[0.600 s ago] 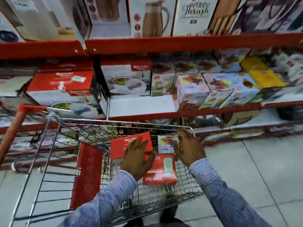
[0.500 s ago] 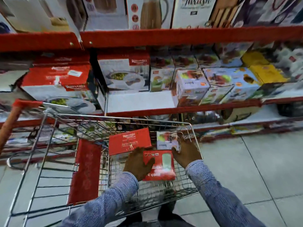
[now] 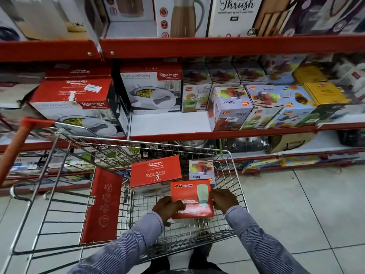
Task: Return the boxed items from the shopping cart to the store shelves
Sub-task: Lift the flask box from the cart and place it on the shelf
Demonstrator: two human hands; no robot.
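Inside the wire shopping cart (image 3: 236,175) lie three boxes. A red box with a pale green tumbler picture (image 3: 191,198) is nearest me; my left hand (image 3: 167,208) grips its left edge and my right hand (image 3: 224,199) grips its right edge. Behind it sits a red Rishabh Sigma Marbella box (image 3: 156,173) and a small blue-white juicer box (image 3: 201,172). The store shelves (image 3: 197,47) rise behind the cart, holding matching Rishabh boxes (image 3: 151,89) and juicer boxes (image 3: 231,107).
A bare white gap (image 3: 167,123) lies on the middle shelf between the Rishabh and juicer boxes. The cart's red child-seat flap (image 3: 102,204) and red handle (image 3: 13,151) are at left. Tiled floor (image 3: 296,204) stretches to the right. Flask and knife boxes fill the top shelf.
Both hands have slid toward me from the far boxes and closed on the sides of the red tumbler box. The view has tilted slightly.
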